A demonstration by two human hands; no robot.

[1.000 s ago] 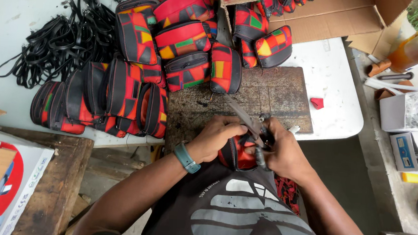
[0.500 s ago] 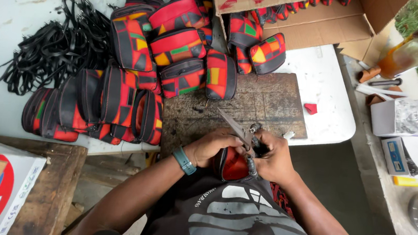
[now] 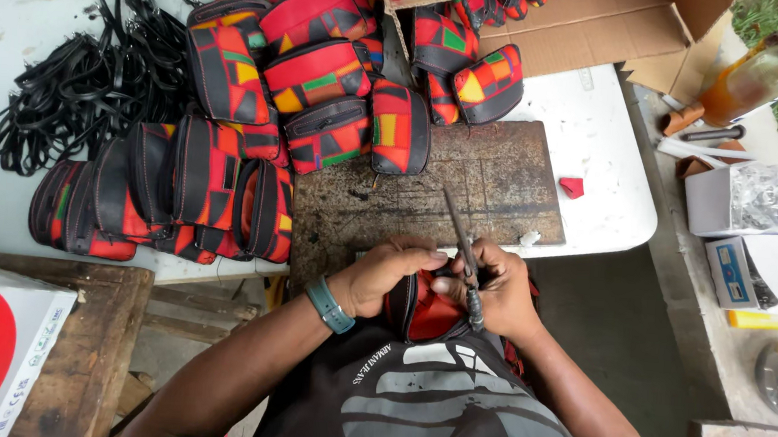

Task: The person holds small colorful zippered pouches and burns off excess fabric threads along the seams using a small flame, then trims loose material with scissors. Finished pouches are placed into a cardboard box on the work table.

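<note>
My left hand and my right hand meet close to my chest, at the near edge of the dark worn work board. Both grip a small red and black pouch, held partly open between them. My right hand also holds a thin metal awl-like tool whose point angles up and away over the board. A teal band circles my left wrist. Most of the pouch is hidden by my fingers.
Several red, black and multicoloured pouches are piled on the white table. A tangle of black straps lies at left, an open cardboard box at the back, and boxes, a bottle and tools at right.
The view has shifted slightly. My hands have stayed together on the pouch, and the tool in my right hand has tipped a little more upright.
</note>
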